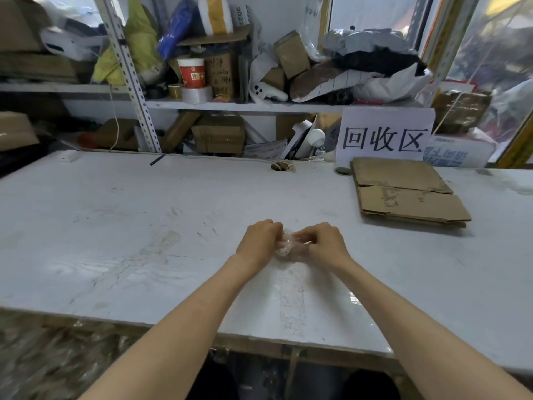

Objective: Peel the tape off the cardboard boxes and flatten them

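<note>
A crumpled wad of clear tape [288, 246] sits between my two hands above the middle of the white table [144, 226]. My left hand [259, 238] grips its left side with curled fingers. My right hand [324, 241] pinches its right side. A flattened brown cardboard box [403, 192] lies on the table at the back right, apart from both hands.
A white sign with large black characters [385, 138] stands behind the flat cardboard. Shelves [259, 105] at the back hold boxes, bags, a red cup [191, 72] and tape rolls. A cable hole [279, 166] sits near the table's far edge.
</note>
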Demonstrator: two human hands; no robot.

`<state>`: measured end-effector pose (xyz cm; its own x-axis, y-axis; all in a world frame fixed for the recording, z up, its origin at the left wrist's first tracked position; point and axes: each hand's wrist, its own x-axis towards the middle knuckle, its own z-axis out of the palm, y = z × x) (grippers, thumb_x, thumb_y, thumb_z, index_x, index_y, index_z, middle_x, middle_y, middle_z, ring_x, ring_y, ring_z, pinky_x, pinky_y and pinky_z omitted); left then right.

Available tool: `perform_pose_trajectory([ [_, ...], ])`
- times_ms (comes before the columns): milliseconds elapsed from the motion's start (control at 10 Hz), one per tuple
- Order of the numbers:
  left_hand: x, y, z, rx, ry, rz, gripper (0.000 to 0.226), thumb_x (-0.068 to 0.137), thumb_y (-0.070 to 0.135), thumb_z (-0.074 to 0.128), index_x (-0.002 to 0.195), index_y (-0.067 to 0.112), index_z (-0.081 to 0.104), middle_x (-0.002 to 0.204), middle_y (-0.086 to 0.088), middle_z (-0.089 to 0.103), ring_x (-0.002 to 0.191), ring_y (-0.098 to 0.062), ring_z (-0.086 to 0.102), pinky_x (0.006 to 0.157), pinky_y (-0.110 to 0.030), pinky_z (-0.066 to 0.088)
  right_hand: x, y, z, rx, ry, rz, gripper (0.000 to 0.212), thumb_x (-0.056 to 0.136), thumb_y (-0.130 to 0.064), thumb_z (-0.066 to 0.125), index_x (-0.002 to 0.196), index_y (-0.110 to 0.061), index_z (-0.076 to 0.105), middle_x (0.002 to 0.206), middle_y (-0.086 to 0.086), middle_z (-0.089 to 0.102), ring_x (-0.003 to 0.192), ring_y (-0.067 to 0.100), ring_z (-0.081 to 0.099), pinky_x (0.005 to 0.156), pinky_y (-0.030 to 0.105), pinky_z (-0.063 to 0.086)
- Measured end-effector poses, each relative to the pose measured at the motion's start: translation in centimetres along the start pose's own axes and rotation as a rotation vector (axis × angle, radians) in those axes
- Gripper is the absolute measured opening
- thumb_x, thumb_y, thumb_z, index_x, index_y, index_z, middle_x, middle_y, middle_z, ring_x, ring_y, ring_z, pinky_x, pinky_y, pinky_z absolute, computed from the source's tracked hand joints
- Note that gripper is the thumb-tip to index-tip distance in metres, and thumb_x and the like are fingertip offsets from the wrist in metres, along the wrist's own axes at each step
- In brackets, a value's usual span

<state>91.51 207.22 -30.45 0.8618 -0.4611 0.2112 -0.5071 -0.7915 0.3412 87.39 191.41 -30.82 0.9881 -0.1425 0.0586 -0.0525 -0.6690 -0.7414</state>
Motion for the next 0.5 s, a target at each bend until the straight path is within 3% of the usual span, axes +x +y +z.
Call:
perform_pose_trajectory([
  [100, -0.8, 0.5, -0.4, 0.229, -0.065, 0.1, 0.015, 0.096, 0.009, 0.053, 0.101, 0.005, 0.067, 0.104, -0.01, 0.057, 0.085, -0.032, 0.061, 0.073, -0.036, 0.046, -1.1, 0.1, -0.4, 0.069, -0.006, 0.102, 0.056, 0.066, -0.029, 0.083, 0.117, -0.02, 0.063, 0.101, -0.004, 0.073, 0.09, 0.007, 0.067, 0.078, 0.022, 0.052],
  [200, -2.1, 0.2, 0.0, 0.001, 0.059, 0.017, 0.016, 0.092, 0.014, 0.062, 0.104, 0.009, 0.071, 0.101, -0.008, 0.065, 0.085, -0.027, 0.065, 0.08, -0.035, 0.051, -1.6, -0.5, -1.0, 0.157, -0.051, 0.111, 0.077, 0.068, -0.031, 0.082, 0.136, -0.022, 0.048, 0.116, 0.0, 0.065, 0.092, 0.008, 0.063, 0.068, 0.015, 0.048],
  [300, -3.6, 0.4, -0.9, -0.56, 0.237, -0.278, 0.037, 0.079, 0.012, 0.078, 0.114, 0.011, 0.068, 0.093, -0.003, 0.072, 0.08, -0.012, 0.069, 0.079, -0.023, 0.056, -2.5, -1.6, -1.2, 0.018, -0.121, 0.122, 0.07, 0.073, -0.029, 0.079, 0.135, -0.012, 0.05, 0.128, 0.007, 0.056, 0.104, 0.016, 0.058, 0.077, 0.021, 0.045],
  [400, -4.4, 0.2, -2.1, -0.61, 0.274, -0.32, 0.042, 0.075, 0.012, 0.081, 0.114, 0.014, 0.065, 0.091, 0.0, 0.07, 0.078, -0.008, 0.067, 0.072, -0.015, 0.052, -3.3, -4.2, -2.2, -0.247, 0.047, 0.058, 0.057, 0.083, -0.023, 0.069, 0.133, -0.005, 0.048, 0.136, 0.014, 0.047, 0.119, 0.027, 0.051, 0.093, 0.032, 0.043],
  [500, -7.5, 0.9, -3.0, -0.421, 0.101, -0.211, 0.027, 0.08, 0.022, 0.078, 0.105, 0.018, 0.068, 0.09, 0.008, 0.068, 0.075, -0.002, 0.064, 0.07, -0.014, 0.051, -4.2, -8.2, -5.9, -0.033, 0.343, -0.243, 0.047, 0.085, -0.024, 0.071, 0.127, -0.009, 0.057, 0.122, 0.004, 0.061, 0.11, 0.022, 0.061, 0.093, 0.025, 0.05],
])
